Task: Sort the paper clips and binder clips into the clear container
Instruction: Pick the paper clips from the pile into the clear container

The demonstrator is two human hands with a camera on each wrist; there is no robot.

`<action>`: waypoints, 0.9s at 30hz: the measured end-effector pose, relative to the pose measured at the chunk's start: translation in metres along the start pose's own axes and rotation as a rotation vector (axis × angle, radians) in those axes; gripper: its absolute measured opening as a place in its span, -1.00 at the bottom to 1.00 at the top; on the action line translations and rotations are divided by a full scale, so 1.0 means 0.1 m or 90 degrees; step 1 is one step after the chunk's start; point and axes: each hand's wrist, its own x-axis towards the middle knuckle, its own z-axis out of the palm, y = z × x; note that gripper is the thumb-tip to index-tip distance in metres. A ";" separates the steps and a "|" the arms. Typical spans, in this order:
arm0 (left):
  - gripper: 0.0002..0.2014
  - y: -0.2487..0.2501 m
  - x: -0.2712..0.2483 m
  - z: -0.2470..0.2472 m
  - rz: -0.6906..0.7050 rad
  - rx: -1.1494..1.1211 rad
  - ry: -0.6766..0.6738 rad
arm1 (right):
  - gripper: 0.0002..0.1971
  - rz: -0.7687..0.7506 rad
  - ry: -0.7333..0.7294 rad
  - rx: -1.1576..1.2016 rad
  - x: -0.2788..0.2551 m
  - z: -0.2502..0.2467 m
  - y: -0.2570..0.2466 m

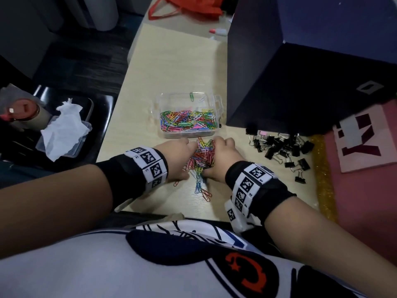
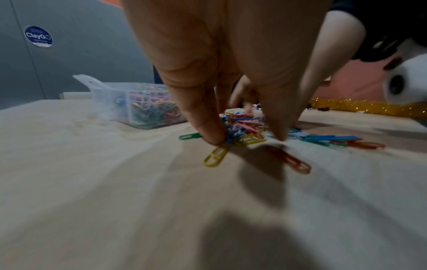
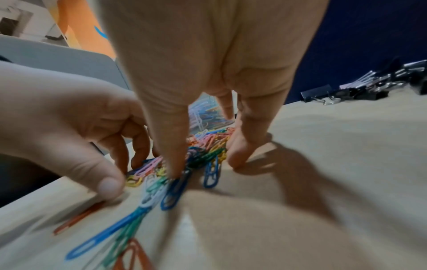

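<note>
pale wood desk [image 1: 171, 61] runs away from the person, hemmed on the right by a dark blue partition [image 1: 300, 72] and a pink board, with a crumpled tissue in a small tray off to the left on a black chair. the clear container [image 1: 218, 108] sits open just beyond the hands, its near part already layered with coloured paper clips, two stray ones lying in the far part. the loose paper clips [image 1: 202, 155] still on the desk form a mound between the two hands, with a thin trail of them running back toward the person's body. the left hand [image 1: 179, 155] and right hand [image 1: 223, 155] press in from either side, fingers curled down with tips on the desk and into the mound; each grip is clenching against the heap rather than lifted clear, so i'd call both grasping clips, though how many are truly caught i cannot tell. the binder clips [image 1: 281, 147] lie in a scattered black pile to the right, against the partition's foot, none yet in the container.

this looks like a two-handed scoop. the risk is plain: slick clips squeezed from the sides tend to spill out underneath once lifted, and the trailing ones near the body will likely be left behind. a hurried carry could also knock the light container, which sits close to the knuckles, or drop clips into the wrong part.
</note>
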 end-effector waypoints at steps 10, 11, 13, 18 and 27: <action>-0.78 0.01 0.05 -0.05 -0.028 -0.001 0.036 | -0.64 -0.103 0.004 -0.049 0.09 0.05 -0.09; -0.80 -0.01 0.05 -0.07 -0.022 0.015 0.039 | -0.64 -0.096 0.008 -0.046 0.11 0.04 -0.08; -0.83 -0.04 0.06 -0.10 -0.014 0.031 0.051 | -0.64 -0.079 0.017 -0.035 0.12 0.00 -0.06; -0.84 -0.15 0.03 -0.24 -0.017 -0.017 0.108 | -0.80 -0.074 0.081 -0.004 0.12 -0.23 -0.10; -0.73 -0.36 0.10 -0.65 -0.053 -0.107 0.272 | -0.68 -0.113 0.161 0.100 0.38 -0.58 -0.42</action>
